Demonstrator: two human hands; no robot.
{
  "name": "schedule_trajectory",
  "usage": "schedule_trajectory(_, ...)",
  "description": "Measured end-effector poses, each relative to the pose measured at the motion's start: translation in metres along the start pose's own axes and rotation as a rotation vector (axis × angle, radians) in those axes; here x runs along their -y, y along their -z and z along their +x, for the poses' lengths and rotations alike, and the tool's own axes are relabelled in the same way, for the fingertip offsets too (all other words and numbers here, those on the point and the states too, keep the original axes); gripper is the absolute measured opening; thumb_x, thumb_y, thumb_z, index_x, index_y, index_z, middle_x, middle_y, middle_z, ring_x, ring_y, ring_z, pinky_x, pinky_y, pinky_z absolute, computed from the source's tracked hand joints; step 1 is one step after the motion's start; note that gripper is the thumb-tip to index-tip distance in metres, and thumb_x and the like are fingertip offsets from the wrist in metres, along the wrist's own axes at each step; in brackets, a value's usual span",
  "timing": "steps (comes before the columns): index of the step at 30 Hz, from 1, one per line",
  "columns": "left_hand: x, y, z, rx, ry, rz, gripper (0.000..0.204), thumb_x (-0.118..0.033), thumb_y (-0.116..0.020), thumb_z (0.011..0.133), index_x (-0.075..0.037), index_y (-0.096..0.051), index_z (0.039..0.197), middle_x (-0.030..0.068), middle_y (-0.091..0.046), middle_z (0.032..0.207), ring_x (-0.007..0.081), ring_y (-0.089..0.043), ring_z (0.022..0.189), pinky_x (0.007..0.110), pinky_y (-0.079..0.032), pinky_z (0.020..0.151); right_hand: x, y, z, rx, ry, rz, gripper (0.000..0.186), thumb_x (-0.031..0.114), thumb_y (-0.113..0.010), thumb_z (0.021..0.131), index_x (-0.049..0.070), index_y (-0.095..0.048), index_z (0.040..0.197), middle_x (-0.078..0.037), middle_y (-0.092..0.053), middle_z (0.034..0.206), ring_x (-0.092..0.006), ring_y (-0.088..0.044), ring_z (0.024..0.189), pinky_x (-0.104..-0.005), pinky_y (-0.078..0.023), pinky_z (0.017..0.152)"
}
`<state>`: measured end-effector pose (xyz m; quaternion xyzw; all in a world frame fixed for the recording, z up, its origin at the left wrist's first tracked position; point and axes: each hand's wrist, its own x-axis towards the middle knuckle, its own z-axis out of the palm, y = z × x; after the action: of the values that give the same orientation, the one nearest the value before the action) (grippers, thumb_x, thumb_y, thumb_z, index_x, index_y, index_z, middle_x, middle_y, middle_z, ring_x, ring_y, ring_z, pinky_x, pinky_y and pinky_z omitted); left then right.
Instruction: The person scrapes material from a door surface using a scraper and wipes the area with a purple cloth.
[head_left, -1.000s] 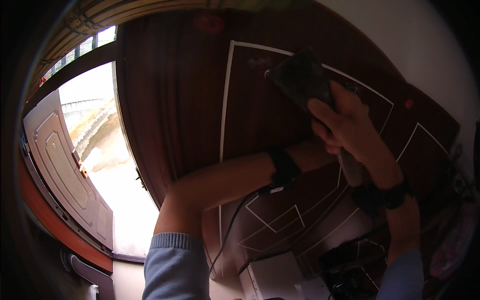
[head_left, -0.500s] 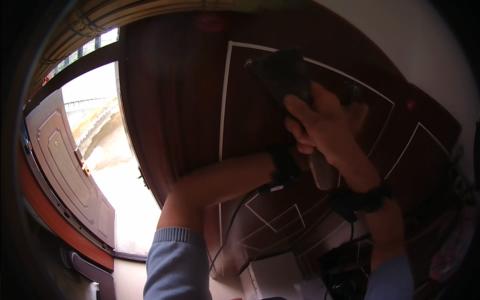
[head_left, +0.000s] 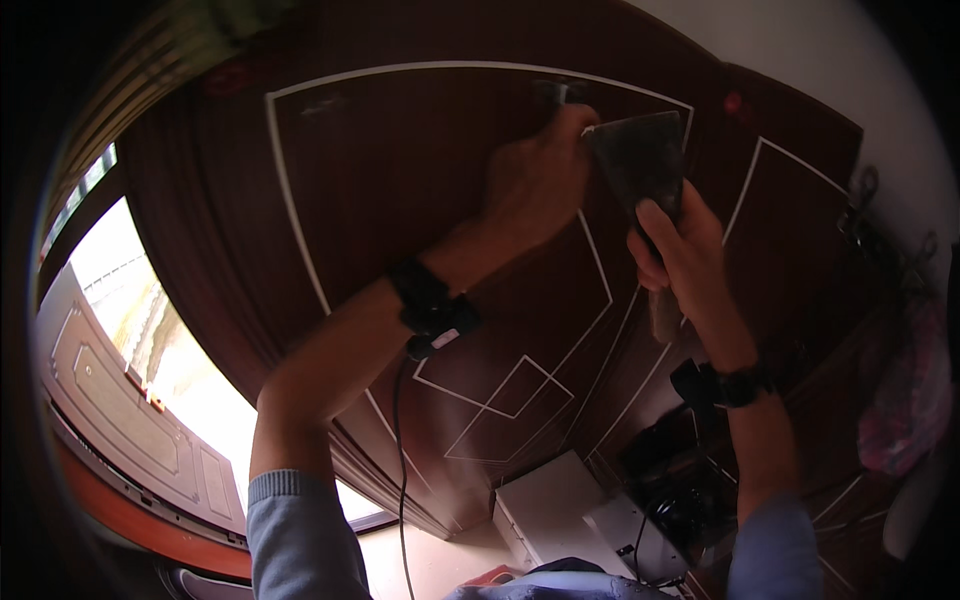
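Note:
My right hand [head_left: 680, 255] grips the handle of a wide, dark scraper [head_left: 637, 160], blade upward, over a dark red-brown wooden panel [head_left: 400, 170] with thin white outline strips. My left hand [head_left: 535, 175] is raised on that panel, its curled fingertips close beside the blade's left corner and just below a small dark fitting [head_left: 553, 92]. What those fingers hold, if anything, is too small to make out, as is whether they touch the blade. Dark strapped devices [head_left: 425, 305] sit on both wrists, with a cable hanging from the left one.
An open door [head_left: 130, 390] shows bright outdoors on the left. A similar panel [head_left: 770, 230] continues rightward beside a pale wall [head_left: 820, 80]. A pink plastic bag [head_left: 900, 400] hangs at right. Below are a pale box [head_left: 545, 500] and dark equipment [head_left: 670, 510].
The view has swung so the panel appears further left. My left hand has risen from behind my right hand to the upper panel, and the scraper has shifted rightward along the panel.

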<state>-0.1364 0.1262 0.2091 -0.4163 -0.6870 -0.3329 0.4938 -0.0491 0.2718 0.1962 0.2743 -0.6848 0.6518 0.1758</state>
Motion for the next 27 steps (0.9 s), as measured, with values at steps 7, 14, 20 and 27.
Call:
schedule_trajectory(7,-0.004,-0.003,0.001,0.084,0.139,-0.137,0.027,-0.027,-0.037,0.097,-0.004,-0.051,0.103,0.0118,-0.065,0.088,0.0227,-0.065,0.080,0.032,-0.050,0.072,-0.018,0.042,0.003,-0.045,-0.032,-0.028,0.011,0.015,-0.050,0.092,0.004,-0.047,0.095,0.000,-0.047,0.054,-0.0030,-0.039,0.040,-0.0187,-0.031,0.034)
schedule_trajectory(14,0.002,-0.009,0.001,-0.107,-0.023,-0.076,0.012,-0.019,-0.051,0.090,-0.008,-0.053,0.089,0.0058,-0.059,0.069,0.0208,-0.059,0.055,0.031,-0.046,0.051,-0.021,0.039,0.005,0.023,-0.014,0.003,0.011,0.014,-0.050,0.092,0.005,-0.047,0.095,0.000,-0.048,0.055,-0.0022,-0.038,0.040,-0.0178,-0.029,0.034)
schedule_trajectory(20,-0.007,-0.002,-0.001,-0.005,-0.037,0.059,0.012,-0.015,-0.051,0.091,-0.005,-0.054,0.087,0.0053,-0.056,0.079,0.0147,-0.059,0.067,0.025,-0.047,0.062,-0.018,0.034,-0.004,-0.002,-0.044,-0.021,0.012,0.014,-0.050,0.092,0.004,-0.047,0.098,0.000,-0.048,0.056,-0.0013,-0.037,0.039,-0.0174,-0.029,0.034)
schedule_trajectory(27,0.009,-0.003,-0.003,0.006,-0.182,0.185,0.007,-0.009,-0.048,0.090,-0.005,-0.050,0.086,0.0062,-0.054,0.082,0.0188,-0.061,0.073,0.027,-0.047,0.062,-0.030,0.027,-0.061,-0.154,-0.234,0.105,0.013,0.016,-0.051,0.092,0.005,-0.046,0.095,-0.001,-0.049,0.057,-0.0036,-0.036,0.039,-0.0191,-0.029,0.033)
